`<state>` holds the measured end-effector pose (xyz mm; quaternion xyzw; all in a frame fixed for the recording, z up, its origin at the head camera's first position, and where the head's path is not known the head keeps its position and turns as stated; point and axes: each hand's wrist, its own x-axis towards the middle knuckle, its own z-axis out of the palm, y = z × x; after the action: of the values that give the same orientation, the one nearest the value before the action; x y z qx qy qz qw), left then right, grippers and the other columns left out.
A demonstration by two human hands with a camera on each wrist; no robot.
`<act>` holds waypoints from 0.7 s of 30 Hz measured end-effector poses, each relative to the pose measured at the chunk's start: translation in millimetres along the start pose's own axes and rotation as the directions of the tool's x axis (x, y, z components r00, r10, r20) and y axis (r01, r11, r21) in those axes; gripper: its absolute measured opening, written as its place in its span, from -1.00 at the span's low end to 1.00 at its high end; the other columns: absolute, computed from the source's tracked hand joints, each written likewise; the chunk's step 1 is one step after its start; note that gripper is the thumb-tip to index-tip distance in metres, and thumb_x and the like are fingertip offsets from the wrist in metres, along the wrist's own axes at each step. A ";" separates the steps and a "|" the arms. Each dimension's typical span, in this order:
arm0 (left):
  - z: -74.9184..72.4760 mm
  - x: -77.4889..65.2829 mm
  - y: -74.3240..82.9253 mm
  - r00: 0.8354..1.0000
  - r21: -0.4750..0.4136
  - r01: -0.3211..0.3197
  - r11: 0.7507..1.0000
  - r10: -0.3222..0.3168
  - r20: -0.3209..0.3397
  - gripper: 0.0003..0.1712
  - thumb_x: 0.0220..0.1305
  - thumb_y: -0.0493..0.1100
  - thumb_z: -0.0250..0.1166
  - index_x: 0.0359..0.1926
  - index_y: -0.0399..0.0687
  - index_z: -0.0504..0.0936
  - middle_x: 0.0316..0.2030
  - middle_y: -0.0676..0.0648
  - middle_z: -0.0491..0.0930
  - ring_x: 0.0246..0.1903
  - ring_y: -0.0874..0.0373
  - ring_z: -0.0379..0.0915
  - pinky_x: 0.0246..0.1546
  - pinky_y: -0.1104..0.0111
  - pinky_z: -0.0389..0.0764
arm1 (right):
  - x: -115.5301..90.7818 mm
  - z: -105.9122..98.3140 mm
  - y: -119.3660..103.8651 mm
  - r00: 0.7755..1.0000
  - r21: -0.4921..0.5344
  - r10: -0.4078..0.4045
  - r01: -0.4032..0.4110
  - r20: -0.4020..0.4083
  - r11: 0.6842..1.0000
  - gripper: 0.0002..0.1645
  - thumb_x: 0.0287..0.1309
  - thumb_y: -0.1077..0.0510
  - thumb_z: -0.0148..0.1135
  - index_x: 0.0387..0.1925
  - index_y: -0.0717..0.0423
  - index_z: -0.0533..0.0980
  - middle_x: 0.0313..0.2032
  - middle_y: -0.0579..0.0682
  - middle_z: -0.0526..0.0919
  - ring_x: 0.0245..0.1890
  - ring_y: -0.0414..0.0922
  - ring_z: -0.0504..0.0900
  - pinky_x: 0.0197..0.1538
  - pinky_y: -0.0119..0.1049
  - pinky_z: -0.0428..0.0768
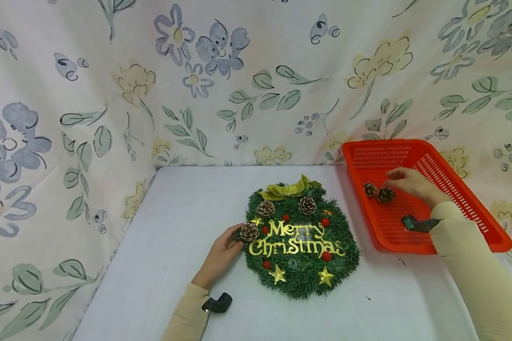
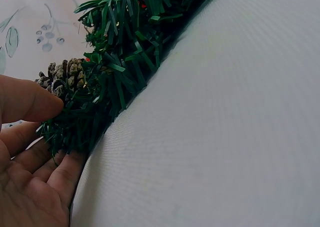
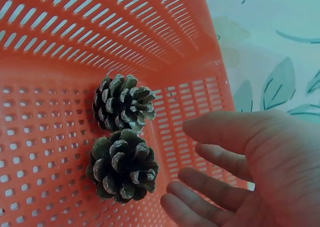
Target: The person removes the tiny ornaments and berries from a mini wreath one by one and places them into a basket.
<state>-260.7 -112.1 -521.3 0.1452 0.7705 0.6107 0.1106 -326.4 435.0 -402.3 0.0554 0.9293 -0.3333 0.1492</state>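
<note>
A green Christmas wreath (image 1: 296,279) with gold "Merry Christmas" lettering (image 1: 296,246) lies on the white table. At its left edge my left hand (image 1: 222,251) holds the greenery, beside a pine cone (image 1: 249,232). The left wrist view shows the thumb (image 2: 35,104) over the rim next to that cone, and the other fingers (image 2: 65,174) beneath the branches. Over the red basket (image 1: 358,210), my right hand (image 1: 416,184) is held with fingers spread and nothing in them. Two loose pine cones (image 3: 122,102) lie in the basket, just apart from those fingers.
Two more pine cones (image 1: 307,205) sit near the wreath's top, below a gold ribbon bow (image 1: 288,189). Gold stars (image 1: 325,275) and red balls (image 1: 326,256) dot the greenery. Floral cloth (image 1: 247,123) hangs behind the table (image 1: 175,213).
</note>
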 end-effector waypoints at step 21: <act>-0.1 -0.9 0.7 1.000 -0.008 0.002 1.000 -0.002 0.009 -0.35 0.45 -0.36 0.14 0.51 -0.10 0.28 0.52 -0.24 0.22 0.47 -0.23 0.22 0.40 0.09 0.46 | -7.5 -9.7 -36.7 0.988 0.097 -0.071 0.084 -0.137 0.992 -0.09 0.46 -0.38 -0.13 0.49 0.19 0.17 0.40 0.35 0.26 0.30 0.30 0.32 0.30 0.38 0.36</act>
<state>-259.8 -112.3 -520.7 0.1466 0.7679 0.6128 0.1153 -329.0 412.8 -370.7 0.0489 0.9203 -0.3816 0.0707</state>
